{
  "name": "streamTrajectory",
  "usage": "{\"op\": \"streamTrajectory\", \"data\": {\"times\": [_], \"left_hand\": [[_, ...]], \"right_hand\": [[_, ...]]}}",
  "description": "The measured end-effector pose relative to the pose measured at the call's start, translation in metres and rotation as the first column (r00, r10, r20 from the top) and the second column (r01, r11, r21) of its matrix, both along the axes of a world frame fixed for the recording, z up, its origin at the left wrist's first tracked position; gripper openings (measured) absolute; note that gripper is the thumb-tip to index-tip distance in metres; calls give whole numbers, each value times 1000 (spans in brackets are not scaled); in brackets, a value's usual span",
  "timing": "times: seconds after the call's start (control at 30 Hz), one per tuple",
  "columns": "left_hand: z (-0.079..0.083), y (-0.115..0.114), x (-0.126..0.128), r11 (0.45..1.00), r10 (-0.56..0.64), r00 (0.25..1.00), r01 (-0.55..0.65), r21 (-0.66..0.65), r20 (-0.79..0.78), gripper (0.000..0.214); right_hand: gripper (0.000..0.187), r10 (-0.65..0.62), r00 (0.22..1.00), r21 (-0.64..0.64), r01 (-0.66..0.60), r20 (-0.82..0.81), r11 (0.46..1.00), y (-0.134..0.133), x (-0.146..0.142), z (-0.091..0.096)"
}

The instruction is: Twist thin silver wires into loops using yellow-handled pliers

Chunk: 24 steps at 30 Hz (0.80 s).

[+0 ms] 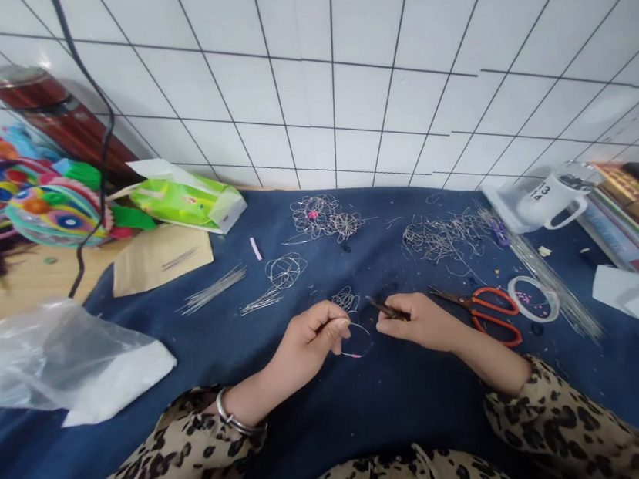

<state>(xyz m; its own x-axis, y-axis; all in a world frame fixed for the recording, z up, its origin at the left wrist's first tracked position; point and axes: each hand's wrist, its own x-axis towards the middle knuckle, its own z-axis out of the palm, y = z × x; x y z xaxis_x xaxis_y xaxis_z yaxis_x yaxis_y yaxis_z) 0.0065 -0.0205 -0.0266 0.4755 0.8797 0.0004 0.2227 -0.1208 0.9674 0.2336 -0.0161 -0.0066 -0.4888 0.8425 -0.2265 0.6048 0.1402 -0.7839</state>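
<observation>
Between thumb and fingers, my left hand (318, 334) pinches a thin wire loop (370, 340) with a small pink piece on its lower edge. My right hand (420, 322) is closed around dark pliers (387, 309), whose tip points left toward the loop with a gap between them. Just behind my left hand lies a small coil of wire (345, 298). Scissors with orange handles (495, 315) rest to the right of my right hand. Close to them, a round clear dish (533, 299) holds several tiny pink beads.
Tangled wire (325, 218) and another wire heap (441, 236) lie toward the wall. Straight wires (215, 290) sit at left, beside a plastic bag (71, 355). A white mug (548, 200) and stacked books (637, 224) stand at right. A black cable (105, 153) hangs at left.
</observation>
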Motion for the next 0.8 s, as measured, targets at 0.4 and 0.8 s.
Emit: {"op": "streamTrajectory", "data": {"times": [0.4, 0.8], "left_hand": [[0, -8, 6, 998, -60, 998, 60, 31, -2, 17], [-4, -4, 4, 977, -175, 981, 183, -113, 79, 20]], "right_hand": [[20, -86, 970, 2, 89, -226, 996, -13, -25, 11], [15, 62, 998, 360, -48, -27, 932, -11, -21, 5]]}}
